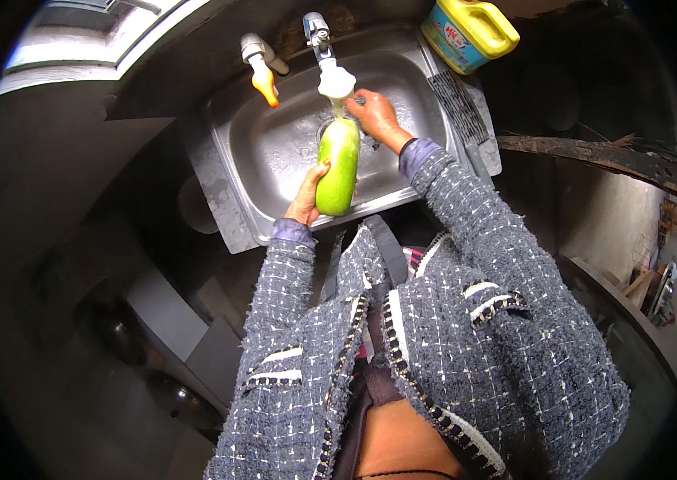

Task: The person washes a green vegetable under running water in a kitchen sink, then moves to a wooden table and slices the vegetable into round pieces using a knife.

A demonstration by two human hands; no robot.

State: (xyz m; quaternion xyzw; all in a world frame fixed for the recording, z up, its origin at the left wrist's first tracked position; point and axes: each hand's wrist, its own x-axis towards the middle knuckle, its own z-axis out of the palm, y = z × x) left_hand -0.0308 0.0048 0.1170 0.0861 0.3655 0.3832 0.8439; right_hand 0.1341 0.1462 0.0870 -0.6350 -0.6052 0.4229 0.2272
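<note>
My left hand (307, 195) grips the lower part of a pale green, oblong gourd (337, 168) from its left side, thumb on top. The gourd is over the near part of a stainless steel sink (260, 153), its far end under the white nozzle (336, 82) of the tap (317, 33). A thin stream of water appears to fall from the nozzle onto that end. Just right of the nozzle and the gourd's tip is my right hand (379, 117), its fingers bent and slightly blurred. Whether those fingers hold or touch anything is unclear.
A second tap (257, 51) with an orange spout stands at the back left. On the right rim lies a flat, mottled dark piece (460, 108) with a grey handle-like end (479, 162). Behind it stands a yellow plastic jug (473, 33) with a label. A rough wooden beam (596, 156) runs further right.
</note>
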